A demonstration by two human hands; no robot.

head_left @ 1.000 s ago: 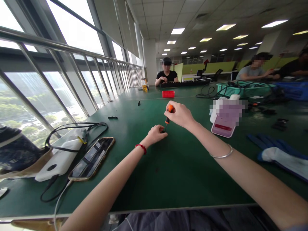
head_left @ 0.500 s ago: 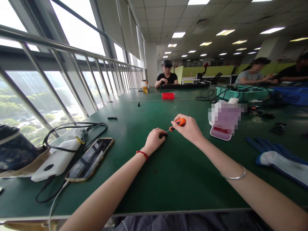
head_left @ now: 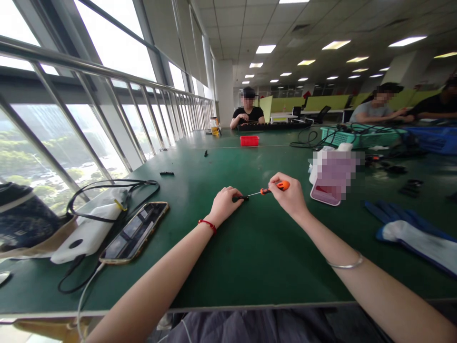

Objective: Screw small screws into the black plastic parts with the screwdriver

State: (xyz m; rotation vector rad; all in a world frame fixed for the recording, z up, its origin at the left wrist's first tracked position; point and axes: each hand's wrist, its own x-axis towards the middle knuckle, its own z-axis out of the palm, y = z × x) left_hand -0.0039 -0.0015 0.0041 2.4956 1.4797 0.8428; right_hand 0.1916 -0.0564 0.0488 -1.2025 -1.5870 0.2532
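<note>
A screwdriver (head_left: 282, 186) with an orange and black handle is gripped in my right hand (head_left: 291, 194). Its thin metal shaft points left, and the tip reaches the end of a small black part (head_left: 244, 197). Pinched by the fingers of my left hand (head_left: 225, 205), that part is held low at the green table top (head_left: 228, 267). Most of the part is covered by the fingers, so its exact kind cannot be made out. Whether the tip touches it is too small to tell.
On the left lie a phone (head_left: 135, 232), a white power bank (head_left: 84, 240) and black cables. A red tray (head_left: 249, 141) stands further back. To the right are a pinkish-purple object (head_left: 326, 186), partly pixelated, a blue-and-white glove (head_left: 410, 233) and a green basket (head_left: 367, 138). Co-workers sit beyond.
My right hand has moved a little to the right with the screwdriver. Its shaft now lies flatter, and more of it shows. My left hand keeps the black part in nearly the same place.
</note>
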